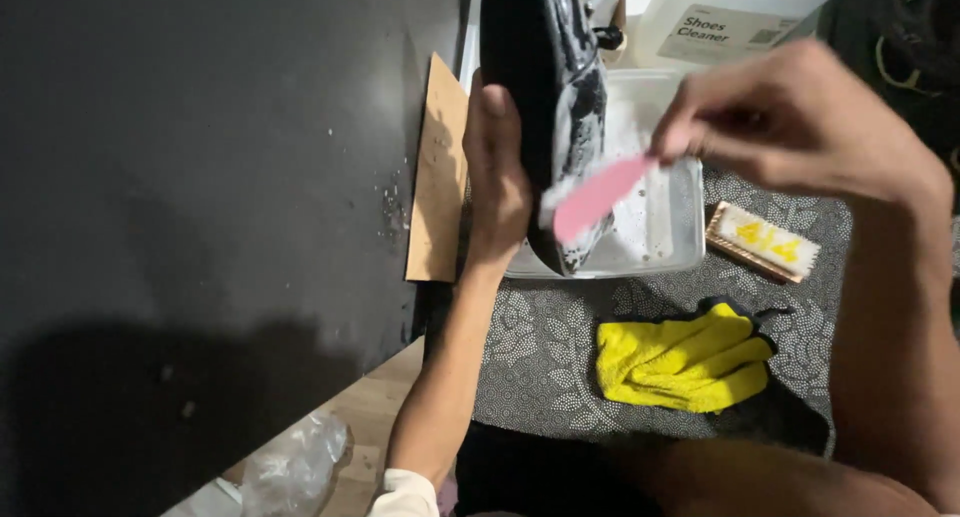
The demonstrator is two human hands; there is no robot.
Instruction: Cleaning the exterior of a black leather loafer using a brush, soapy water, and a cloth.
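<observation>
My left hand [497, 182] grips a black shoe [545, 77] from its left side, holding it upright over a clear plastic tub [665, 222] of soapy water. The shoe's side is wet with foam. My right hand [790, 117] holds a pink brush [598, 195] by its handle, and the brush head rests against the shoe's lower side.
A yellow cloth [685, 362] lies on a patterned grey mat [545, 342]. A wooden brush with pale bristles [763, 242] sits right of the tub. A translucent cleaner jug [720, 17] stands behind. A thin wooden board [437, 177] and a crumpled plastic bag [295, 462] lie left.
</observation>
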